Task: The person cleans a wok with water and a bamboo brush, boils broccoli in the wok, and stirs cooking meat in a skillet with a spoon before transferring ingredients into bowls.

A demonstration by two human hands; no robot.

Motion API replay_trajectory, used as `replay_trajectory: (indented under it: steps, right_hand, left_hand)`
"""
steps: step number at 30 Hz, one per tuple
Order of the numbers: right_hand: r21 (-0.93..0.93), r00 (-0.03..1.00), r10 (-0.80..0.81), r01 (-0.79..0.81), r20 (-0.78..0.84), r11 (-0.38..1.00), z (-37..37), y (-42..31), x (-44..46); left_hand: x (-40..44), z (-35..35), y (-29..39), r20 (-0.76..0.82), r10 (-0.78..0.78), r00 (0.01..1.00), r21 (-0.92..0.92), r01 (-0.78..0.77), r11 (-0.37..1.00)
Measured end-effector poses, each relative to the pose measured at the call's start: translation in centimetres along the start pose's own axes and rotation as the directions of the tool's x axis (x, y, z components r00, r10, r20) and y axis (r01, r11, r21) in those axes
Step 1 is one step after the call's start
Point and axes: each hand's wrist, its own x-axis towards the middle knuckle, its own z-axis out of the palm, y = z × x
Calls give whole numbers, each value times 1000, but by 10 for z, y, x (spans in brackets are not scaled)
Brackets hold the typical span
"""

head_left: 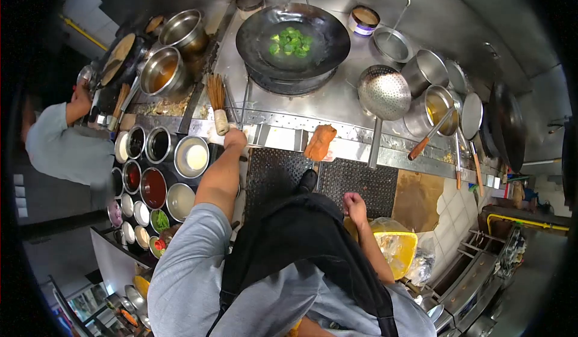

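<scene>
At the stove's front edge is my left hand point(235, 137), its fingers closed and partly hidden. Right beside it lies a bamboo wok brush point(218, 99) with a pale bound handle. A thin metal rod point(245, 101) runs down toward the same hand; I cannot tell whether the fingers grip it. Loosely curled, my right hand point(355, 206) hangs by my apron with nothing visible in it. Beyond the front edge, a black wok point(253, 42) on the burner holds chopped green vegetables point(291, 41). An orange-brown folded cloth point(320, 142) lies on the edge between my hands.
A perforated strainer point(383, 92) rests right of the wok, near several metal pots point(425, 71). Sauce and ingredient containers point(191, 156) crowd the left. A yellow-rimmed bin point(397, 246) stands by my right arm. Another person's grey sleeve point(51, 123) shows far left.
</scene>
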Motion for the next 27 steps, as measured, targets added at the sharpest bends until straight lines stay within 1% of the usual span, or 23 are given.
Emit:
replay_trajectory:
  steps: [1, 2, 3, 4, 5, 6, 7, 8, 9, 10, 11, 12, 14, 15, 16, 17, 18, 19, 20, 21, 24, 27]
  right_hand:
    - [2, 999, -16, 16, 30, 1000, 3, -36, 4]
    - [-6, 998, -62, 62, 34, 998, 8, -74, 9]
    - [-14, 993, -110, 110, 43, 994, 18, -108, 14]
    - [107, 985, -101, 86, 139, 991, 28, -136, 25]
    - [225, 967, -99, 45, 235, 973, 42, -162, 36]
    - [242, 944, -84, 5, 318, 970, 57, -191, 45]
    - [251, 913, -68, -38, 401, 967, 75, -217, 55]
    - [281, 872, -31, -124, 489, 952, 96, -237, 67]
    - [299, 820, 0, -209, 572, 931, 117, -254, 77]
    - [318, 744, 26, -317, 668, 894, 138, -268, 87]
    - [321, 656, 41, -421, 753, 848, 160, -280, 97]
    - [312, 562, 45, -522, 826, 794, 177, -287, 105]
    - [322, 605, 125, -574, 786, 753, 207, -282, 118]
    - [334, 626, 166, -599, 762, 728, 219, -279, 124]
    - [332, 664, 203, -586, 720, 739, 219, -282, 121]
    - [331, 702, 237, -571, 672, 751, 211, -286, 113]
    - [328, 738, 273, -556, 617, 764, 201, -289, 107]
    - [329, 744, 303, -570, 595, 753, 192, -287, 105]
    - [317, 772, 318, -546, 550, 776, 180, -291, 98]
    - [302, 797, 330, -522, 505, 798, 168, -295, 91]
    - [351, 872, 284, -431, 397, 832, 133, -281, 74]
    - [403, 923, 210, -335, 324, 852, 101, -291, 36]
  left_hand:
    - [43, 49, -26, 46, 27, 999, -70, -23, 997]
    - [33, 41, -17, 190, -28, 981, -355, 95, 930]
    - [7, 18, -2, 334, -38, 942, -590, 240, 771]
    - [-25, -14, 15, 459, -1, 888, -749, 388, 537]
    - [-54, -43, 32, 450, 87, 889, -846, 393, 361]
    - [-73, -63, 42, 480, 122, 869, -868, 451, 207]
    - [-88, -72, 47, 489, 181, 853, -872, 480, 94]
    - [-103, -79, 53, 485, 241, 841, -863, 505, -24]
    - [-120, -89, 63, 504, 236, 831, -845, 531, -64]
    - [-134, -94, 72, 521, 236, 820, -825, 554, -106]
    - [-143, -92, 76, 528, 271, 805, -817, 569, -96]
    - [-158, -102, 86, 550, 233, 802, -820, 572, -32]
    - [-169, -102, 86, 580, 355, 733, -815, 514, 268]
    - [-165, -111, 81, 570, 340, 748, -796, 399, 456]
    - [-161, -127, 75, 557, 332, 761, -735, 265, 624]
    - [-153, -140, 68, 540, 333, 773, -637, 117, 762]
    - [-111, -113, 38, 279, 398, 874, -494, -224, 840]
    - [-94, -113, 28, -168, 357, 919, -296, -392, 871]
    - [-75, -130, 21, -193, 291, 937, -312, -340, 887]
    - [-50, -134, 14, -172, 235, 957, -19, -242, 970]
    - [-2, -123, 4, -10, 55, 998, 8, -55, 998]
    - [22, -118, -6, 147, -38, 988, -64, 48, 997]
